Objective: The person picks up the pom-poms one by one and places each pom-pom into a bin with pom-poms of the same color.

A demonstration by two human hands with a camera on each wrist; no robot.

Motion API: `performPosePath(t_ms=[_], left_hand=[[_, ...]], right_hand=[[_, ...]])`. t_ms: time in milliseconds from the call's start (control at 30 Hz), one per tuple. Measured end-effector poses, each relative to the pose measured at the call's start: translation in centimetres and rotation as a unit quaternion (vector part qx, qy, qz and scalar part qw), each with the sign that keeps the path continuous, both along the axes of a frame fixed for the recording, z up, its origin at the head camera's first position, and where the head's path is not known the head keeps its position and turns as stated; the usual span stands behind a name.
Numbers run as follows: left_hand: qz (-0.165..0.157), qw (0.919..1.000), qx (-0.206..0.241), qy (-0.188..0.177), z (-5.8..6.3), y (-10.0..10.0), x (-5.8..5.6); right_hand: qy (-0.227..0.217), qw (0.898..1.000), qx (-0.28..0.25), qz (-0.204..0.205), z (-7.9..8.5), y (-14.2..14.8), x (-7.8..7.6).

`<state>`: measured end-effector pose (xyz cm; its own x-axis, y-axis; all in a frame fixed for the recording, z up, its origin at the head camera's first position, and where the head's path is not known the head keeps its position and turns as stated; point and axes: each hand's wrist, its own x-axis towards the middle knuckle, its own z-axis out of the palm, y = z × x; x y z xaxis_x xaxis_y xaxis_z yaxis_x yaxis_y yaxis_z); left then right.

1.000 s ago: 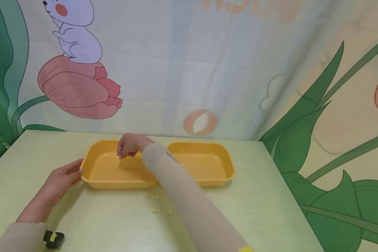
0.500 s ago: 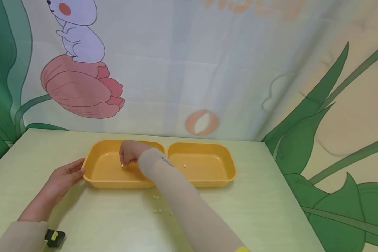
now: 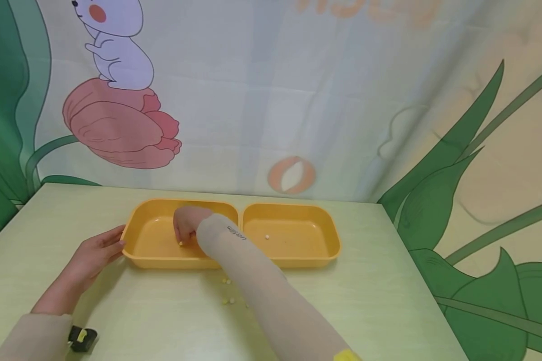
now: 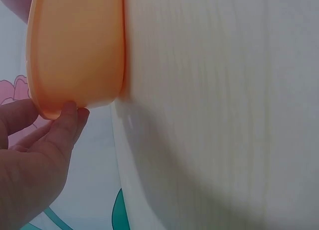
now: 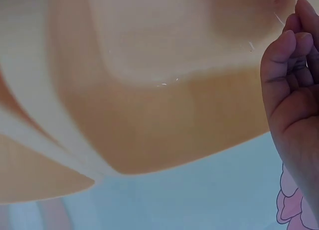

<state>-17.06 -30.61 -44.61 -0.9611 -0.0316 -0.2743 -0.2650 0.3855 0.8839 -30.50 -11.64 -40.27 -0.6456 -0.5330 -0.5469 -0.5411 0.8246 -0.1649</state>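
Note:
Two yellow-orange trays stand side by side on the table. My left hand [image 3: 95, 255] grips the left end of the left tray [image 3: 171, 262]; in the left wrist view its thumb and fingers [image 4: 64, 123] pinch the tray's rim corner. My right hand [image 3: 190, 224] reaches down inside this tray with curled fingers. At its fingertips it pinches a small pale yellow bead-like piece [image 3: 181, 243]. The right wrist view shows the curled fingers [image 5: 277, 65] over the tray, but not the piece. One small whitish piece [image 3: 267, 237] lies in the right tray [image 3: 304, 262].
Several small pale yellow and white pieces [image 3: 225, 302] lie on the table in front of the trays, partly behind the right sleeve [image 3: 257, 281]. A black-and-yellow object [image 3: 82, 338] sits beside the left cuff. A printed curtain [image 3: 216, 100] hangs behind the table.
My right hand has moved lower and slightly right inside the left tray, carrying the small piece at its fingertips. The left hand keeps its grip on the rim. The head view has shifted slightly.

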Motion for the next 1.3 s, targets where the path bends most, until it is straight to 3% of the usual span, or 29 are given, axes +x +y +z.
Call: performPosePath(t_ms=[300,633,1100,1300], left_hand=[[0.003,1.0000,0.001,-0.008,0.0,0.0,0.0],[0.002,0.9999,-0.003,-0.013,0.0,-0.2,-0.1],[0.002,1.0000,-0.004,-0.006,-0.2,-0.3,-0.2],[0.004,0.9999,-0.007,-0.011,-0.1,-0.2,-0.2]], right_hand=[[0.009,0.999,0.019,0.031,-0.2,0.2,0.0],[0.003,1.000,0.007,0.018,0.0,0.4,0.4],[-0.063,0.994,-0.014,-0.090,0.8,1.8,-0.6],[-0.134,0.986,-0.025,-0.094,1.7,2.3,-2.0]])
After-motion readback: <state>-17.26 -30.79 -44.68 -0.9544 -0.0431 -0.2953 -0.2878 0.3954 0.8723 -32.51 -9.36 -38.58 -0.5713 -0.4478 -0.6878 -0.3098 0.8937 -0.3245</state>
